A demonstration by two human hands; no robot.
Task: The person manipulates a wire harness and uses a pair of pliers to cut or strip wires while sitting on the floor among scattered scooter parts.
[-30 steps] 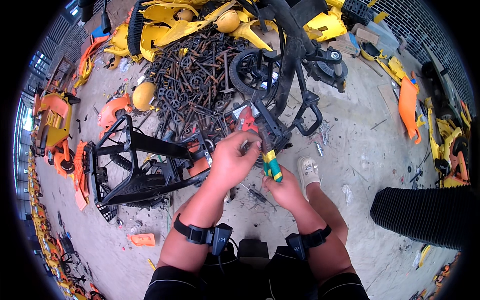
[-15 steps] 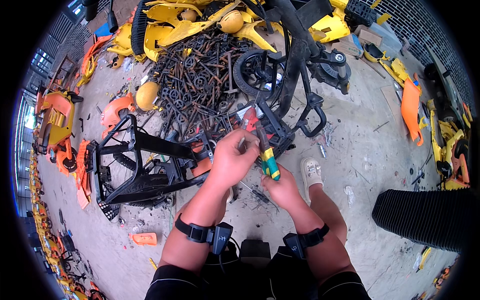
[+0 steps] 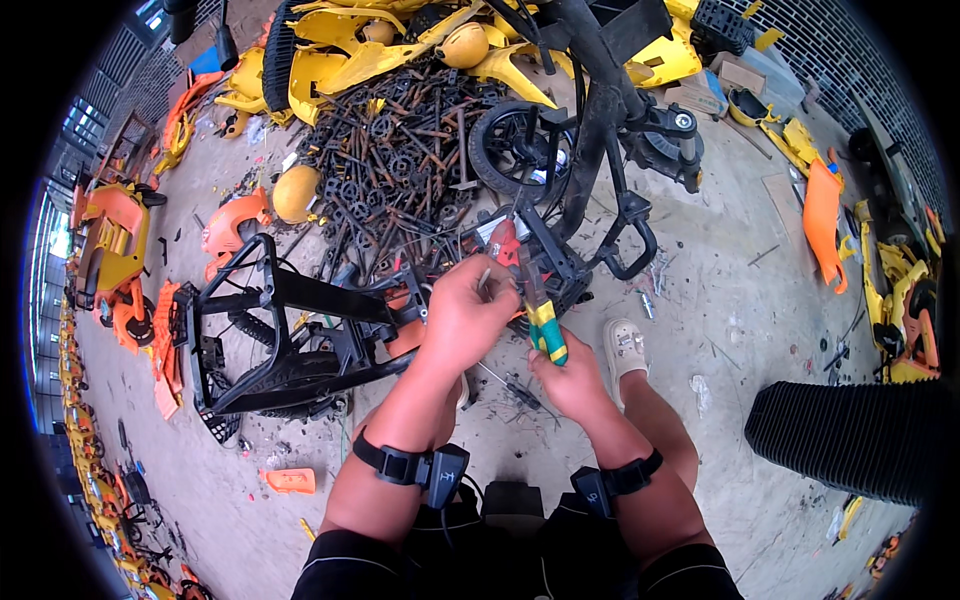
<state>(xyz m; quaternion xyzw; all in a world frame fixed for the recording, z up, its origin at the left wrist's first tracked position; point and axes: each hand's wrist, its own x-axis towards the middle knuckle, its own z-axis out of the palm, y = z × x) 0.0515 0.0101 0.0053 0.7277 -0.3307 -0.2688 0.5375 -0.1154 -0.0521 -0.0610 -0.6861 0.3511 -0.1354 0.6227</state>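
My right hand (image 3: 568,376) grips a pair of pliers with green-and-yellow handles (image 3: 545,330), their jaws pointing up into a black plastic assembly with red parts (image 3: 530,262). My left hand (image 3: 466,315) is closed just left of the pliers and pinches a small thin metal piece against that assembly. Both forearms carry black wrist straps. A black frame (image 3: 290,330) lies on the ground to the left of my left hand.
A pile of dark rusty metal rods and gears (image 3: 400,150) lies beyond the hands. A black wheel (image 3: 515,150) and tubular frame (image 3: 610,120) stand behind. Yellow shells (image 3: 340,50) and orange shells (image 3: 825,215) lie around. My foot in a pale shoe (image 3: 626,345) rests on concrete. A ribbed black object (image 3: 860,440) sits at right.
The view has shifted slightly; my hands stay at the assembly, with the left hand edging a little closer to the pliers.
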